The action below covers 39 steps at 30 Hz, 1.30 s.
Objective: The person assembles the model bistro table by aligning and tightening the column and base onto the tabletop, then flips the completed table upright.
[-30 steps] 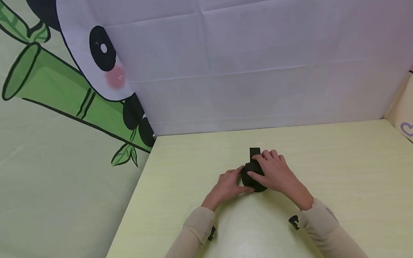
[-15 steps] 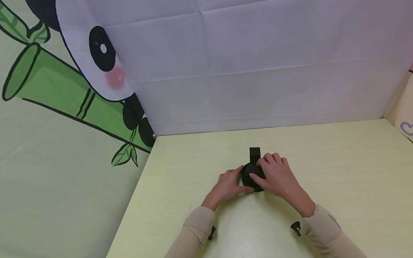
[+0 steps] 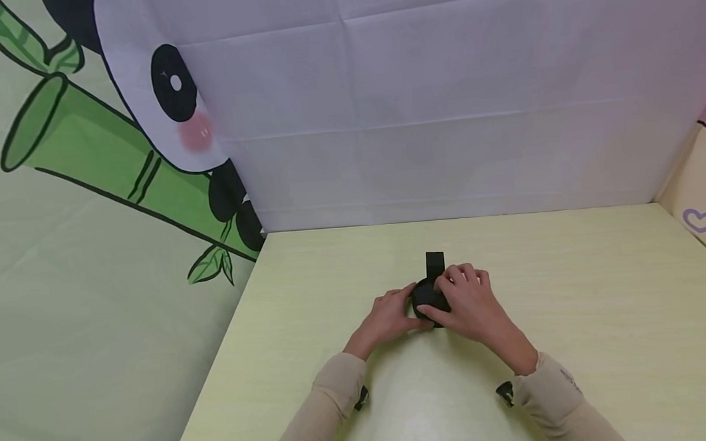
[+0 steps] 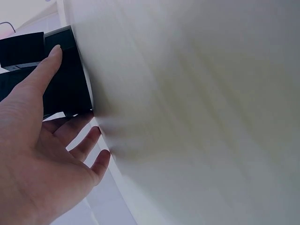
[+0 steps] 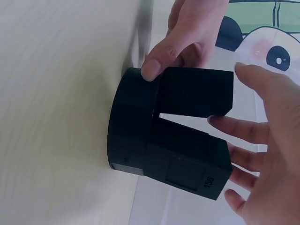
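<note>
A black curved base (image 5: 127,124) stands on the table with two black blocks on top of it. In the head view it shows as a dark round shape (image 3: 429,296), a rectangular black block (image 3: 435,263) jutting out behind. My left hand (image 3: 388,317) holds the base from the left, thumb at its near side and fingers at its far side. My right hand (image 3: 472,302) is over the top, pinching the upper block (image 5: 197,91) between thumb and forefinger in the right wrist view. The other block (image 5: 187,161) bears the number 156, near my other right fingers.
A pale wood-look table (image 3: 572,289) stretches around the hands. Behind it hangs a white cloth (image 3: 431,110); a cloth with a cartoon panda and bamboo (image 3: 97,134) covers the left. Small black wrist cameras (image 3: 504,394) sit on both beige sleeves.
My right hand has drawn slightly back toward me from the far block, and its thumb has shifted left over the round shape. The left hand and the base stay put.
</note>
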### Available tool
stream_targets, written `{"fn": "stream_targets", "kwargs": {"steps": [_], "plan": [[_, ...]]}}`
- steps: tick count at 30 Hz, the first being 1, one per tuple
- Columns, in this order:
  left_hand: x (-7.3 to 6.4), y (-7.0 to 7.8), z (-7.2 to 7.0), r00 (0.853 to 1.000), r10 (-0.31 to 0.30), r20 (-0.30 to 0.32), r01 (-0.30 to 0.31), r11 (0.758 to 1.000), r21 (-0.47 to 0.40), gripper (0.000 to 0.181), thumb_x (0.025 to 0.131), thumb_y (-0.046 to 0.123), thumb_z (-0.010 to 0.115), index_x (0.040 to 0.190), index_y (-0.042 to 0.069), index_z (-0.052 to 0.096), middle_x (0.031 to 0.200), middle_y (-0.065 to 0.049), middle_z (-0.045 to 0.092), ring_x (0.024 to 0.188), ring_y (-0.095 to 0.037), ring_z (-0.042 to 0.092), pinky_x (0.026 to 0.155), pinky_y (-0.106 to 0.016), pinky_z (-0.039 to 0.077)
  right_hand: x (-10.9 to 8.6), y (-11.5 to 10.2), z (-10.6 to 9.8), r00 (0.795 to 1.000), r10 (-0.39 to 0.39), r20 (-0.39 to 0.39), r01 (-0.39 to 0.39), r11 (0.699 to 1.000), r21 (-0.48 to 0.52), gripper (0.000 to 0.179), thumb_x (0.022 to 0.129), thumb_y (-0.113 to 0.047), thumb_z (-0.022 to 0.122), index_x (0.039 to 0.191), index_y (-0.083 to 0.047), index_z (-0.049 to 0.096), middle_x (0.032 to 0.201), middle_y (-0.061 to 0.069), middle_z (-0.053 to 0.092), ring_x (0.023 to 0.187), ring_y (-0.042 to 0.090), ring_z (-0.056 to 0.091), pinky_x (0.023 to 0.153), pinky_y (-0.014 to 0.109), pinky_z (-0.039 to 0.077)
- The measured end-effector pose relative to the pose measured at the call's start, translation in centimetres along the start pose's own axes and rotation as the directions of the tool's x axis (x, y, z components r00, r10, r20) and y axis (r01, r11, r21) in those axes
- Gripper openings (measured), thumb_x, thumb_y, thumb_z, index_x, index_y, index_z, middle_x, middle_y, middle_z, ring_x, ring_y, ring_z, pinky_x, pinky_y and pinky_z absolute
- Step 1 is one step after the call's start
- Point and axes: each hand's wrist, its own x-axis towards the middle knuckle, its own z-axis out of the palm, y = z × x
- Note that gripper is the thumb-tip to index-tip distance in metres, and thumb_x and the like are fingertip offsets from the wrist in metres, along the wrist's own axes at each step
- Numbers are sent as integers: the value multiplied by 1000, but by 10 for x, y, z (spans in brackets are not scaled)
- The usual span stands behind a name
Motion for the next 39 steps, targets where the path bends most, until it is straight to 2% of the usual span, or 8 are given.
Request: {"fn": "stream_targets", "kwargs": {"steps": [3, 10, 17, 23, 27, 31, 35, 39], "plan": [[1, 0, 0, 1000, 4, 0, -4, 1000, -9, 92, 88, 52, 81, 160, 12, 41, 148, -6, 58, 140, -29, 46, 116, -48, 30, 1, -1, 0, 1000, 2, -11, -2, 1000, -5, 41, 89, -44, 80, 96, -7, 65, 105, 14, 58, 109, 41, 50, 89, 59, 39], [2, -2, 1, 1000, 20, -7, -20, 1000, 7, 91, 88, 53, 81, 159, 12, 42, 148, -5, 57, 138, -30, 47, 114, -49, 32, 3, -2, 1, 1000, -22, 22, 23, 1000, -13, 45, 90, -34, 81, 120, -3, 69, 112, 17, 59, 112, 42, 49, 91, 61, 39], [1, -3, 1, 1000, 25, -5, -25, 1000, -9, 90, 89, 52, 80, 160, 11, 41, 147, -6, 59, 139, -29, 47, 114, -50, 32, 5, -7, 5, 1000, -11, 15, 11, 999, -31, 44, 90, -42, 81, 107, -3, 69, 107, 17, 58, 108, 40, 49, 89, 59, 39], [-1, -4, -1, 1000, 25, -5, -25, 1000, -16, 91, 89, 53, 79, 160, 11, 40, 145, -6, 60, 140, -29, 46, 114, -49, 32, 6, -9, 4, 1000, -5, 7, 5, 1000, -26, 39, 90, -38, 81, 105, -3, 70, 107, 16, 58, 108, 41, 48, 88, 59, 38], [-1, -4, -1, 999, 51, -17, -51, 999, -7, 82, 91, 50, 78, 157, 14, 46, 138, -2, 65, 136, -30, 50, 111, -51, 34, 7, -10, 5, 1000, -9, -1, 9, 1000, -1, 44, 88, -43, 82, 100, -3, 67, 102, 14, 57, 106, 39, 48, 86, 57, 38], [-2, -4, -2, 997, 79, -24, -79, 997, 1, 74, 92, 46, 78, 154, 20, 49, 134, 0, 67, 133, -31, 52, 109, -53, 36, 8, -10, 5, 1000, -18, 19, 18, 1000, 18, 47, 90, -41, 80, 114, -3, 69, 108, 15, 58, 109, 39, 47, 88, 59, 36], [-2, -3, -2, 996, 81, -23, -81, 997, 2, 76, 91, 47, 79, 156, 21, 48, 135, -1, 67, 134, -32, 51, 110, -54, 36, 10, -9, 4, 996, -62, 63, 60, 998, 32, 46, 91, -30, 79, 129, -4, 68, 117, 16, 56, 114, 40, 45, 92, 62, 35], [-1, -5, -1, 997, 74, -22, -74, 997, 1, 72, 89, 51, 80, 150, 21, 56, 126, 2, 70, 131, -30, 54, 110, -53, 37, 13, -9, 3, 992, -96, 78, 94, 995, 23, 43, 92, -27, 80, 126, -4, 68, 114, 15, 55, 113, 40, 45, 91, 61, 36]]}}
